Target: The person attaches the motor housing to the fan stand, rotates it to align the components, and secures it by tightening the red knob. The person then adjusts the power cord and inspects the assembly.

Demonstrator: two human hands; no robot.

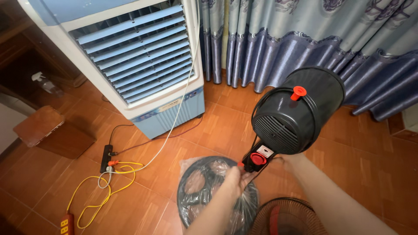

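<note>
Left hand [237, 178] pinched narrow on red knob [257, 159] at neck of black fan motor [298, 111]. Right hand [291, 157] mostly hidden behind neck; grip could not be told.

Judged best: steady neck, turn knob slowly, keep cord clear.

Motor sat just above, right of left hand. Wrapped fan base [204, 191] lay below on floor; grille [285, 217] near right.

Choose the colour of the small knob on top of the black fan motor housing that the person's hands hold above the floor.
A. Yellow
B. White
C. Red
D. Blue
C: the knob on top of the black motor housing is plainly red.
</note>
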